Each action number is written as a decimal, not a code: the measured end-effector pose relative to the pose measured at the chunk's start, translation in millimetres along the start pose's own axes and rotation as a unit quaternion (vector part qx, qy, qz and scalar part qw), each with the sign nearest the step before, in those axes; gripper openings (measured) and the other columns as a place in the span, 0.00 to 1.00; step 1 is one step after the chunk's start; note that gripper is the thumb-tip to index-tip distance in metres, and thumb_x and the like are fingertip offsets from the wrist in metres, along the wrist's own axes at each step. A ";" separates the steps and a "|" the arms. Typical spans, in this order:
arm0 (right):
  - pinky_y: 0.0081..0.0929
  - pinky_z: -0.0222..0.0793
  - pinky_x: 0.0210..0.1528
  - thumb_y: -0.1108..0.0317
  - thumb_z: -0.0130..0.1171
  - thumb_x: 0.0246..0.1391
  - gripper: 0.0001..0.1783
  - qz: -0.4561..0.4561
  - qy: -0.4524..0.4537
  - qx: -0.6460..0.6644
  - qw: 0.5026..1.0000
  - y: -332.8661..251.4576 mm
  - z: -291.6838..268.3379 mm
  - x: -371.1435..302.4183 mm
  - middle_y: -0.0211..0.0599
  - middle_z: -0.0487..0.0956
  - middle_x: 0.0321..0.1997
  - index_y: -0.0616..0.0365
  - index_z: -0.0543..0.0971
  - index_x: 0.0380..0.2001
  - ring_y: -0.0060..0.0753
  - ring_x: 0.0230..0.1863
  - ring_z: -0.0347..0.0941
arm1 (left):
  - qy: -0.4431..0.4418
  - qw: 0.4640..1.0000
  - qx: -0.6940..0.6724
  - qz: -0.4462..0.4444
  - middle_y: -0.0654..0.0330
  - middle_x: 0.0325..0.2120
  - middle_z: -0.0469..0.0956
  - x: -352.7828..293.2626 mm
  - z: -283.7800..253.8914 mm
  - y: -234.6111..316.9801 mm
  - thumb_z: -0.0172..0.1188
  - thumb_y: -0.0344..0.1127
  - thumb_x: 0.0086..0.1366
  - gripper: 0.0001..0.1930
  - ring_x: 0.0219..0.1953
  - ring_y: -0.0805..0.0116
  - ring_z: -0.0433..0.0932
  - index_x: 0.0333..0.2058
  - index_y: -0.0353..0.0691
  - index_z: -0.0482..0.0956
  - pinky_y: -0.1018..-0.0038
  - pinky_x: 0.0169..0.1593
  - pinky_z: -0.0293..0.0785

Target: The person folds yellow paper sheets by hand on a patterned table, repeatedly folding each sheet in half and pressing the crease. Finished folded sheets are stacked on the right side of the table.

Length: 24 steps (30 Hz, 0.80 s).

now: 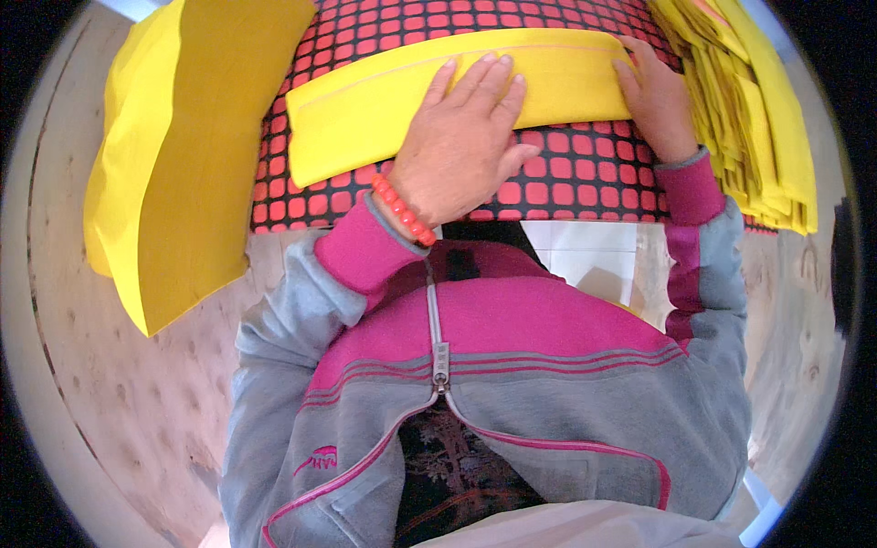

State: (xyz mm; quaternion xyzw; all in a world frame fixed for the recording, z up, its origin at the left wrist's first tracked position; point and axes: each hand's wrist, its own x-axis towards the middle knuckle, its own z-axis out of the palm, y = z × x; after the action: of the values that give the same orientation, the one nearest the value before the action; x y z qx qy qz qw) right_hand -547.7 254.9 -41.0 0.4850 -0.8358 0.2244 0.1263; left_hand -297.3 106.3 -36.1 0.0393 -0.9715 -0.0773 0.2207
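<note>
A long folded strip of yellow cloth (566,87) lies across the red-and-black checked table cover (539,187), with a faint stitch-like line along its far side. My left hand (466,137) rests flat on the middle of the strip, fingers stretched out and thumb to the side; a red bead bracelet circles that wrist. At the strip's right end is my right hand (660,96), its thumb on the cloth and its fingers curled around the far corner. Part of those fingers is hidden.
A large yellow cloth sheet (196,155) hangs over the table's left edge. To the right, a pile of folded yellow cloths (744,128) is stacked, overhanging the near edge. Pale speckled floor (137,402) shows around the table.
</note>
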 end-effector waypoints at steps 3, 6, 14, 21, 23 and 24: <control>0.50 0.73 0.43 0.56 0.52 0.64 0.18 0.001 -0.004 -0.002 1.000 2.2 1.7 1.1 0.53 0.81 0.42 0.52 0.74 0.53 0.59 0.42 0.78 | -0.011 1.000 0.015 -0.008 0.43 0.62 0.65 -3.6 3.0 -4.0 0.58 0.53 0.64 0.34 0.65 0.47 0.63 0.61 0.35 0.67 0.52 0.68 0.56; 0.48 0.74 0.44 0.56 0.53 0.64 0.19 0.019 -0.016 -0.011 1.000 3.0 1.3 2.2 0.53 0.81 0.42 0.52 0.74 0.53 0.59 0.43 0.78 | 0.007 1.000 0.005 -0.016 0.43 0.62 0.65 -5.7 6.3 -3.5 0.57 0.54 0.64 0.34 0.65 0.46 0.63 0.62 0.36 0.66 0.51 0.68 0.56; 0.46 0.74 0.42 0.56 0.55 0.62 0.20 0.011 0.003 0.006 1.000 -10.3 1.0 3.8 0.52 0.82 0.41 0.54 0.74 0.53 0.57 0.42 0.79 | -0.005 0.998 0.013 -0.066 0.43 0.63 0.64 -13.8 -3.4 -12.4 0.55 0.55 0.66 0.34 0.65 0.47 0.63 0.63 0.38 0.66 0.48 0.66 0.56; 0.40 0.74 0.48 0.61 0.62 0.56 0.23 -0.156 0.143 -0.023 0.977 -43.1 -26.9 -6.6 0.45 0.81 0.49 0.55 0.75 0.54 0.47 0.48 0.78 | -0.019 0.996 0.044 -0.077 0.47 0.64 0.63 -3.4 5.2 0.4 0.54 0.53 0.67 0.32 0.66 0.50 0.62 0.63 0.39 0.65 0.44 0.64 0.56; 0.38 0.72 0.55 0.64 0.64 0.53 0.21 -0.185 0.053 0.062 0.979 -66.9 -18.2 -24.1 0.43 0.77 0.56 0.57 0.77 0.51 0.46 0.53 0.75 | -0.026 0.996 0.043 -0.077 0.47 0.64 0.63 -1.6 5.7 1.6 0.53 0.51 0.68 0.31 0.66 0.50 0.63 0.64 0.39 0.65 0.44 0.64 0.56; 0.40 0.71 0.56 0.64 0.64 0.53 0.21 -0.212 0.024 0.117 0.970 -78.8 -9.6 -31.2 0.45 0.77 0.56 0.58 0.77 0.50 0.49 0.54 0.74 | -0.028 0.996 0.043 -0.078 0.47 0.64 0.63 -1.3 5.7 1.8 0.52 0.51 0.68 0.31 0.66 0.50 0.63 0.64 0.39 0.65 0.44 0.64 0.56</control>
State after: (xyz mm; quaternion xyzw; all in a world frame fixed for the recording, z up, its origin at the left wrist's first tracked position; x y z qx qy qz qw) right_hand -463.9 249.5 -26.2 0.6574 -0.6784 0.2999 0.1333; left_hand -298.7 109.0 -41.4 0.1226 -0.9736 -0.0534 0.1852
